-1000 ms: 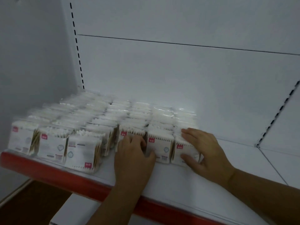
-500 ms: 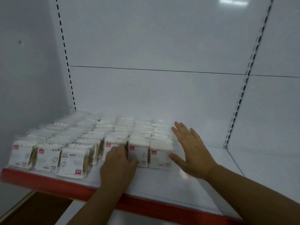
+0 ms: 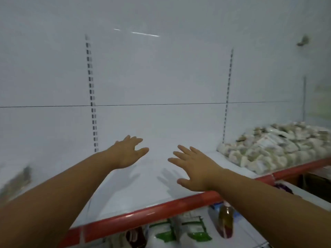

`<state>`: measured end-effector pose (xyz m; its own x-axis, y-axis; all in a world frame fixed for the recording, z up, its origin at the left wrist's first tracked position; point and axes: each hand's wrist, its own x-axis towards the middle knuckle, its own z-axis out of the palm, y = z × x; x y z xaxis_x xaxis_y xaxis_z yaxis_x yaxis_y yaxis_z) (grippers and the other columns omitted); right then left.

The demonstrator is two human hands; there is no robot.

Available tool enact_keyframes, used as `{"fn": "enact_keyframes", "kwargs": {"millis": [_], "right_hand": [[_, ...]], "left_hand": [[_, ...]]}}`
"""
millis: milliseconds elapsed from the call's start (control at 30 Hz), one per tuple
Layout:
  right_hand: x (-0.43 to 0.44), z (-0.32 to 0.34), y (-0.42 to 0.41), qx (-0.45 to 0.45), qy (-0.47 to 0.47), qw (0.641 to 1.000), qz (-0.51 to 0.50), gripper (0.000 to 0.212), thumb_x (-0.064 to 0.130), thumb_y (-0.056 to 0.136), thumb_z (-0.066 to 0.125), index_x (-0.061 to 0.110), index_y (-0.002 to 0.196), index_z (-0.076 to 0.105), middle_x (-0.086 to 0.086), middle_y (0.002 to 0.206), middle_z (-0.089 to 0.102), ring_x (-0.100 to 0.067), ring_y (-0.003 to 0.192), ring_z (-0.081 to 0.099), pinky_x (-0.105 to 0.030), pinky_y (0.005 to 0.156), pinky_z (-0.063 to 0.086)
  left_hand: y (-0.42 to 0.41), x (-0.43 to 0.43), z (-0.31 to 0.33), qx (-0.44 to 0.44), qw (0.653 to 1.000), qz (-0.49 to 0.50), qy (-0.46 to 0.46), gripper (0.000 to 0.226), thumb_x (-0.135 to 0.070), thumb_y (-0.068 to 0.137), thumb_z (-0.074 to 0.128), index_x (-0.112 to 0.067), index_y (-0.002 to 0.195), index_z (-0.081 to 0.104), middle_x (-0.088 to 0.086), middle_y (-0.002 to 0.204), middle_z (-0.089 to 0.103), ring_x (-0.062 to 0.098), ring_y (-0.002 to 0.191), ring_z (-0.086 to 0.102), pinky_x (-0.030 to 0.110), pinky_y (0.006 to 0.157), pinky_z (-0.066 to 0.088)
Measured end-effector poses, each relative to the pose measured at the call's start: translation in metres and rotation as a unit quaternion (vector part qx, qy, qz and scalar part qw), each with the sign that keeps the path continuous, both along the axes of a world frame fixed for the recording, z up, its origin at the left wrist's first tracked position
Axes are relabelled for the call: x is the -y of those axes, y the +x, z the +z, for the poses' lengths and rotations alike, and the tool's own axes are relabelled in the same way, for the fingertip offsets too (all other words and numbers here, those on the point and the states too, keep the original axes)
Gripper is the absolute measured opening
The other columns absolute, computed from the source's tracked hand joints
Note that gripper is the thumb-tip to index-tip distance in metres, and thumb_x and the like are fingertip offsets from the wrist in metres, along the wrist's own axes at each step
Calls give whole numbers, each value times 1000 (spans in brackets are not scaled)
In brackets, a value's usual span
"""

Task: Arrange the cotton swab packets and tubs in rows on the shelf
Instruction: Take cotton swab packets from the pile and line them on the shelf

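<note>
white back panel crossed by a thin horizontal seam, two slotted uprights — a glare streak high up.

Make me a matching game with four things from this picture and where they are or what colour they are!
Things:
1. left hand
2. pile of packets
3. shelf edge
4. bottle

Matches:
A. bright red
B. under the shelf
C. on the shelf, far right
D. open, fingers spread, over bare shelf

Pairs: 1-D, 2-C, 3-A, 4-B

Lower down, green-labelled white bags lie beside an amber bottle.
</note>
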<state>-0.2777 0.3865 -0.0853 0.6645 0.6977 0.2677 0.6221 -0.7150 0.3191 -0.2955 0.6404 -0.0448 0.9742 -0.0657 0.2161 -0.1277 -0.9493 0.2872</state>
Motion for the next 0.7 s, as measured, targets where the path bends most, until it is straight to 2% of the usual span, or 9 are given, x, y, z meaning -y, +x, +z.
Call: {"fn": "enact_keyframes", "kwargs": {"millis": [100,167,367,500,600,700], "right_hand": [[90,-9,-9,-8,-21,997,-70,71,44,92,49,26,152,14,-5,160,7,-21,147,-7,-41,117,-5],[143,-10,-9,-20,-40,992,-116,71,42,93,49,26,152,12,-6,161,4,-23,147,-8,-43,117,-4],[255,-10,8,-30,23,979,-200,66,41,94,47,29,151,16,-3,161,3,-20,147,-7,-39,117,-3],[302,-28,41,-32,11,976,-215,64,41,93,44,32,150,17,-2,161,3,-18,147,-8,-37,116,-5],[340,-28,80,-38,-10,974,-221,64,45,93,41,36,150,13,0,161,-1,-16,147,-10,-32,112,-10],[380,-10,122,-47,-44,967,-247,65,48,93,38,41,150,7,4,160,-6,-11,144,-16,-30,107,-17]], "left_hand": [[34,89,-10,-22,993,-65,92,65,-55,99,29,-25,154,11,-2,162,4,14,148,-6,41,120,1],[51,139,-19,-39,987,-98,122,66,-55,99,28,-24,154,7,-1,162,2,15,148,-7,41,120,0],[109,250,-45,-66,971,-190,130,67,-57,98,28,-25,154,8,-2,162,3,15,148,-7,39,120,1],[170,291,-43,-70,969,-218,93,66,-57,98,31,-26,153,12,-4,162,6,13,148,-6,36,120,7],[228,315,-28,-47,967,-238,74,68,-62,94,31,-30,152,16,-3,161,11,13,149,2,34,118,11],[282,340,-16,-50,962,-263,51,67,-62,94,33,-29,151,21,-1,158,23,14,144,23,28,113,20]]}}
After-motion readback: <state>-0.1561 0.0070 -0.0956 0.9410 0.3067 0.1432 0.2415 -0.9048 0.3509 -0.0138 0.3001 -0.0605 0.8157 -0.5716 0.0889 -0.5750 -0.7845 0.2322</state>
